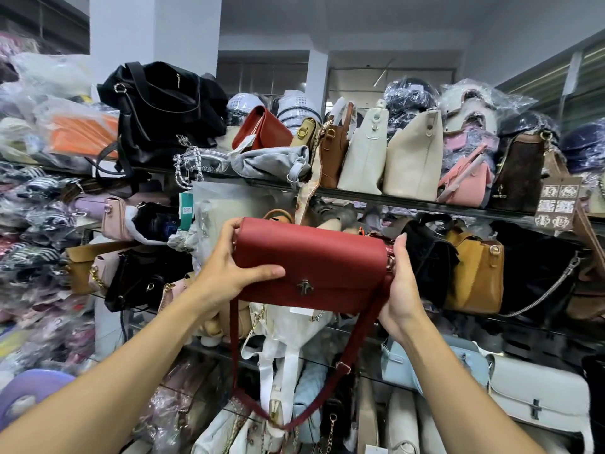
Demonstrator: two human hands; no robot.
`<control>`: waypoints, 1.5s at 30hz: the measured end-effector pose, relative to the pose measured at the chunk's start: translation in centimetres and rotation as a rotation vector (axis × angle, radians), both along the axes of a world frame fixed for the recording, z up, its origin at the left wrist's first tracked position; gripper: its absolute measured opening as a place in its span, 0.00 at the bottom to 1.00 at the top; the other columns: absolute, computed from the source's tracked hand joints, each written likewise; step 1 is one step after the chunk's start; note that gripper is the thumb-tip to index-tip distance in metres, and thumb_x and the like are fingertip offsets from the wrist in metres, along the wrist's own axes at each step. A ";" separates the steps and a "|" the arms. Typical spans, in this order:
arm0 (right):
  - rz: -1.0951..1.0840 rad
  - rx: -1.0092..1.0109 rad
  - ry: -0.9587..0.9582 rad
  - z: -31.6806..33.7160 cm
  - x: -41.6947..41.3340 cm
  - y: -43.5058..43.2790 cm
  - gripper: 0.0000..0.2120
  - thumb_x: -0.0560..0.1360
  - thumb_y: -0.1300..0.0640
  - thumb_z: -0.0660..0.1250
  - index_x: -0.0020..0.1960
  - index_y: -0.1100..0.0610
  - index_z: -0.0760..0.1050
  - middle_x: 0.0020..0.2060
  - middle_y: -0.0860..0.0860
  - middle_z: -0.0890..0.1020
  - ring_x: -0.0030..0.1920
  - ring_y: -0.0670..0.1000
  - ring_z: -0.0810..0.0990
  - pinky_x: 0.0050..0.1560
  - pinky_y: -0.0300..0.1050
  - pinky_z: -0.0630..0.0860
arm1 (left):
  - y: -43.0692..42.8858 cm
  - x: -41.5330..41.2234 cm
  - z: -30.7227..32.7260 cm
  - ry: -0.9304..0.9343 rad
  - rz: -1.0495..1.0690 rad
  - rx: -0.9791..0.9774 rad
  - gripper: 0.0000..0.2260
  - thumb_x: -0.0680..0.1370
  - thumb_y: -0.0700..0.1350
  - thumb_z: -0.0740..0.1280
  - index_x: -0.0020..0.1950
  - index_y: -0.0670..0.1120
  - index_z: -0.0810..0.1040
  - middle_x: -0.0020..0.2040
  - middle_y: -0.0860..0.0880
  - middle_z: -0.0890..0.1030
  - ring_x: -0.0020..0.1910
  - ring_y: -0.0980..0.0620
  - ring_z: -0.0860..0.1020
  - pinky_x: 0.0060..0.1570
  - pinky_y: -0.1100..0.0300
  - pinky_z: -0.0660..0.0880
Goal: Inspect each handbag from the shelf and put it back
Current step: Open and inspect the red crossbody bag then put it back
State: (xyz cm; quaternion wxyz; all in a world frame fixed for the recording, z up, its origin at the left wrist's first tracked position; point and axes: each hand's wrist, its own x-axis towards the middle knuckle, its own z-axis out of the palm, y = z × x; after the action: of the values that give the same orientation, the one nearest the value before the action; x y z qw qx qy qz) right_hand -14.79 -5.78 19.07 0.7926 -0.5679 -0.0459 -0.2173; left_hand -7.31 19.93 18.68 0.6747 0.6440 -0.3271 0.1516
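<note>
A dark red flap handbag (314,257) with a metal turn clasp hangs in the air in front of the shelves, held level between both hands. My left hand (229,273) grips its left end, thumb lying across the front flap and fingers curled over the top edge. My right hand (402,283) cups the right end by the strap ring, fingers behind. Its red shoulder strap (330,381) dangles in a long loop below. Behind the bag the middle shelf (425,206) is crowded with other bags.
Glass shelves packed with handbags fill the view: a black tote (163,116), a second red bag (262,129) and cream bags (412,158) on top, mustard (474,273) and black bags at mid level, a white clasp bag (537,398) lower right. Plastic-wrapped stock piles up at left.
</note>
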 end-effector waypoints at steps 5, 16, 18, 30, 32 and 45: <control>-0.086 0.194 -0.066 0.0 0.4 -0.9 0.32 0.75 0.27 0.58 0.41 0.56 0.78 0.43 0.57 0.87 0.41 0.57 0.84 0.41 0.44 0.80 | 0.0 -1.2 0.1 -0.234 -0.012 0.199 0.39 0.65 0.41 0.83 0.67 0.51 0.62 0.61 0.53 0.73 0.52 0.69 0.77 0.51 0.72 0.74; -0.042 0.350 -0.033 -0.1 0.7 -2.1 0.42 0.74 0.22 0.52 0.54 0.59 0.81 0.45 0.56 0.87 0.39 0.56 0.85 0.42 0.46 0.80 | -1.0 -0.5 -0.7 -0.645 0.172 0.325 0.33 0.70 0.33 0.77 0.67 0.49 0.62 0.72 0.46 0.69 0.81 0.56 0.55 0.76 0.66 0.55; -0.042 0.371 -0.039 -0.1 0.7 -2.1 0.42 0.73 0.22 0.53 0.54 0.59 0.82 0.49 0.57 0.86 0.42 0.57 0.85 0.47 0.49 0.79 | -1.1 -0.4 -0.8 -0.670 0.171 0.325 0.34 0.69 0.32 0.77 0.67 0.48 0.62 0.72 0.46 0.69 0.81 0.55 0.54 0.76 0.65 0.55; -0.071 0.410 -0.079 0.7 0.3 -2.2 0.38 0.75 0.25 0.56 0.53 0.58 0.81 0.48 0.57 0.86 0.42 0.58 0.86 0.42 0.49 0.83 | -1.7 0.2 -1.0 -0.654 0.146 0.294 0.38 0.69 0.31 0.75 0.70 0.53 0.59 0.74 0.42 0.67 0.82 0.50 0.51 0.79 0.58 0.54; -0.088 0.389 -0.093 1.1 0.2 -2.1 0.37 0.75 0.25 0.56 0.52 0.58 0.82 0.49 0.57 0.86 0.43 0.58 0.85 0.46 0.50 0.81 | -1.7 0.6 -1.2 -0.644 0.144 0.296 0.37 0.69 0.33 0.76 0.70 0.52 0.59 0.76 0.43 0.66 0.82 0.51 0.51 0.78 0.62 0.54; -0.130 0.218 -0.262 3.6 -1.1 -0.1 0.33 0.81 0.33 0.52 0.52 0.61 0.80 0.38 0.52 0.84 0.36 0.51 0.82 0.38 0.42 0.76 | -1.3 3.2 -2.5 -0.410 0.163 0.147 0.42 0.65 0.41 0.79 0.74 0.56 0.62 0.78 0.58 0.65 0.75 0.61 0.66 0.73 0.65 0.63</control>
State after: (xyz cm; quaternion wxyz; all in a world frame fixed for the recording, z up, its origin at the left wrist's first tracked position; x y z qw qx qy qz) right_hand -15.89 -5.86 22.70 0.8211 -0.4471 -0.0882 -0.3437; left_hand -4.09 18.67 16.15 0.5312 0.6714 -0.4143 0.3089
